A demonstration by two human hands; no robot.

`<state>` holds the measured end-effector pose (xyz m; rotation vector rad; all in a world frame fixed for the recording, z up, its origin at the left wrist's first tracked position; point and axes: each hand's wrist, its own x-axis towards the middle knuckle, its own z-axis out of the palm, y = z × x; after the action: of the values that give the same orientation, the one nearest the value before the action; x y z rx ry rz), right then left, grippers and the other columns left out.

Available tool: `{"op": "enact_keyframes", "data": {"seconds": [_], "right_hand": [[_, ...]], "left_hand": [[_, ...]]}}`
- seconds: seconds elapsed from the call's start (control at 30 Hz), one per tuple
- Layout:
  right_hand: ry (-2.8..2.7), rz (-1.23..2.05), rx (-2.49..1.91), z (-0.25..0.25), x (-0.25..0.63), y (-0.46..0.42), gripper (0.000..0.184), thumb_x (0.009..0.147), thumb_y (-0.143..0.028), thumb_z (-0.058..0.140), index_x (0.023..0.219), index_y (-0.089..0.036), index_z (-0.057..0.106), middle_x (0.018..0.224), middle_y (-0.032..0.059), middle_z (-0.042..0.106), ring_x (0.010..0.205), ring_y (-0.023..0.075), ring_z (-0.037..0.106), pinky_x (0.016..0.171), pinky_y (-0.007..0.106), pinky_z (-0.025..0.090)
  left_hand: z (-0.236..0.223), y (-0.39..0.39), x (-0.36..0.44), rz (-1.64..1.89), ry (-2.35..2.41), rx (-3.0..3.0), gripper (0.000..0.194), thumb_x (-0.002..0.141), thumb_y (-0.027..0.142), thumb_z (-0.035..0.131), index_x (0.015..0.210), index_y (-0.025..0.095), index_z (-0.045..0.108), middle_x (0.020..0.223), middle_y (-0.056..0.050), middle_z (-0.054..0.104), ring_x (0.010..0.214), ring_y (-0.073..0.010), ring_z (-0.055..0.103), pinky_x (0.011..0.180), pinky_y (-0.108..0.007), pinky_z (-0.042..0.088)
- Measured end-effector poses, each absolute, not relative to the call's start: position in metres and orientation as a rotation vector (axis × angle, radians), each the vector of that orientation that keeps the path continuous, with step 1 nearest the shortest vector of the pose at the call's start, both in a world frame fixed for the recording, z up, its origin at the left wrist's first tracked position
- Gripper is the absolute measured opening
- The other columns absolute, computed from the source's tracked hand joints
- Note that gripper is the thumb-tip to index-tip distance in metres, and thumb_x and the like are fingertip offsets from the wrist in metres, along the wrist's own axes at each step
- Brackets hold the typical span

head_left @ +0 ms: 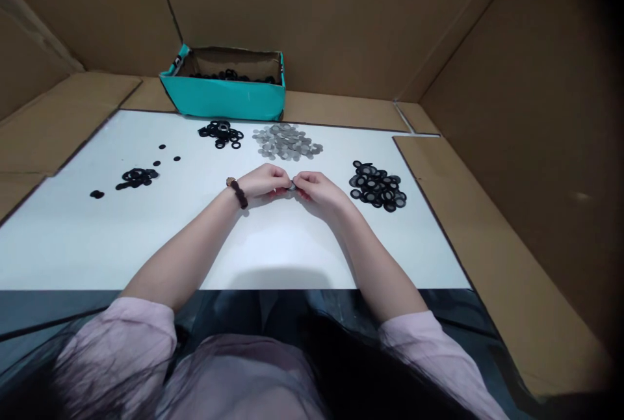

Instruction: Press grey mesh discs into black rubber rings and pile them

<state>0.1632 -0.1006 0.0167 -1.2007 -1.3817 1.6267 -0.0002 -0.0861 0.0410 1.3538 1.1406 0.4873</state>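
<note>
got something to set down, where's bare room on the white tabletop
Near-left corner, between the left forearm and left-hand black ring pile; between both forearms; a smaller patch between the right forearm and grey-centred ring pile. Crowded: far middle, with black rings and grey discs before the teal box.

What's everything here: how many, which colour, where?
Rectangular tabletop: one, white, centre
Cardboard panels: several, brown, around tabletop
Open rectangular box: one, turquoise, far side, dark rings inside
Round rings: many, black, before box
Thin round discs: many, grey, right of rings
Grey-centred round pieces: many, black-rimmed, right side
Small round pieces: clustered and loose, uncounted, black, left side
Small held piece: one visible, greyish, between hands
Shirt: one, pink, bottom
Bracelet: one, dark, left wrist
Left hand: one, bare, centre
Right hand: one, bare, centre
</note>
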Motion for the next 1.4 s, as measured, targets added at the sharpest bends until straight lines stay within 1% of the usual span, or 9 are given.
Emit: {"op": "enact_keyframes", "data": {"seconds": [0.13, 0.27, 0.67, 0.83, 0.9, 0.97, 1.03, 1.2, 1.4], "right_hand": [[-1.442, 1.670, -1.157, 0.018, 0.166, -0.102, 0.038, 0.079, -0.033, 0.065, 0.052, -0.018, 0.042, 0.046, -0.0046, 0.037, 0.047, 0.0062, 0.031, 0.049, 0.024, 0.022], [-1.535, 1.622, -1.179, 0.019, 0.165, -0.102, 0.042, 0.082, -0.038, 0.062, 0.050, -0.018, 0.044, 0.047, -0.0034, 0.039, 0.048, 0.0068, 0.031, 0.049, 0.025, 0.022], [-1.558, 1.524, -1.227, 0.025, 0.170, -0.097, 0.036, 0.083, -0.028, 0.062, 0.052, -0.017, 0.045, 0.047, -0.0050, 0.039, 0.045, 0.0058, 0.031, 0.047, 0.023, 0.024], [-1.381, 1.561, -1.218, 0.019, 0.165, -0.097, 0.026, 0.081, -0.028, 0.062, 0.061, -0.017, 0.050, 0.049, -0.0036, 0.048, 0.045, 0.0064, 0.042, 0.048, 0.021, 0.035], [-1.295, 1.596, -1.210, 0.018, 0.163, -0.097, 0.017, 0.077, -0.026, 0.064, 0.068, -0.017, 0.051, 0.053, -0.0023, 0.055, 0.046, 0.0077, 0.048, 0.051, 0.022, 0.042], [-1.253, 1.566, -1.210, 0.018, 0.163, -0.097, 0.017, 0.072, -0.023, 0.066, 0.076, -0.018, 0.051, 0.055, -0.0027, 0.058, 0.047, 0.0090, 0.052, 0.053, 0.023, 0.045], [-1.262, 1.480, -1.193, 0.019, 0.161, -0.097, 0.021, 0.069, -0.022, 0.067, 0.081, -0.019, 0.050, 0.054, -0.0050, 0.057, 0.047, 0.0090, 0.052, 0.052, 0.023, 0.045], [-1.301, 1.305, -1.144, 0.022, 0.154, -0.101, 0.014, 0.067, -0.021, 0.062, 0.079, -0.019, 0.055, 0.056, -0.0057, 0.055, 0.050, 0.0075, 0.050, 0.053, 0.022, 0.043], [-1.262, 1.308, -1.152, 0.020, 0.155, -0.101, 0.022, 0.062, -0.025, 0.066, 0.081, -0.017, 0.059, 0.060, -0.0021, 0.058, 0.052, 0.0097, 0.052, 0.053, 0.025, 0.046]], "left_hand": [[0.043, -0.085, -0.005, 0.381, 1.096, 1.403, 0.015, 0.067, 0.021, 0.064, 0.055, 0.014, 0.058, 0.050, 0.000, 0.051, 0.045, -0.0071, 0.040, 0.043, -0.021, 0.029], [0.042, -0.084, -0.005, 0.392, 1.151, 1.418, 0.018, 0.068, 0.022, 0.062, 0.053, 0.015, 0.057, 0.046, 0.001, 0.047, 0.042, -0.0071, 0.038, 0.041, -0.022, 0.026], [0.046, -0.084, -0.001, 0.544, 1.203, 1.416, 0.021, 0.071, 0.010, 0.054, 0.051, 0.013, 0.053, 0.043, 0.002, 0.045, 0.042, -0.0059, 0.039, 0.045, -0.021, 0.030], [0.039, -0.085, 0.003, 0.650, 1.185, 1.376, 0.020, 0.072, 0.007, 0.052, 0.052, 0.013, 0.052, 0.044, 0.003, 0.044, 0.041, -0.0052, 0.038, 0.044, -0.020, 0.030], [0.039, -0.087, 0.006, 0.688, 1.205, 1.352, 0.020, 0.072, 0.007, 0.053, 0.053, 0.013, 0.053, 0.043, 0.003, 0.044, 0.040, -0.0049, 0.038, 0.044, -0.020, 0.027], [0.040, -0.089, 0.008, 0.703, 1.224, 1.334, 0.022, 0.073, 0.007, 0.053, 0.052, 0.013, 0.053, 0.042, 0.003, 0.044, 0.040, -0.0047, 0.038, 0.044, -0.020, 0.026], [0.043, -0.090, 0.010, 0.704, 1.229, 1.325, 0.026, 0.074, 0.008, 0.055, 0.049, 0.013, 0.050, 0.040, 0.003, 0.043, 0.040, -0.0049, 0.037, 0.044, -0.020, 0.026], [0.047, -0.093, 0.013, 0.776, 1.253, 1.263, 0.029, 0.072, 0.008, 0.054, 0.046, 0.015, 0.045, 0.039, 0.003, 0.040, 0.039, -0.0053, 0.036, 0.044, -0.021, 0.026], [0.041, -0.089, 0.012, 0.870, 1.295, 1.325, 0.019, 0.067, 0.011, 0.058, 0.049, 0.014, 0.052, 0.042, 0.004, 0.045, 0.043, -0.0065, 0.040, 0.047, -0.022, 0.029]]}}
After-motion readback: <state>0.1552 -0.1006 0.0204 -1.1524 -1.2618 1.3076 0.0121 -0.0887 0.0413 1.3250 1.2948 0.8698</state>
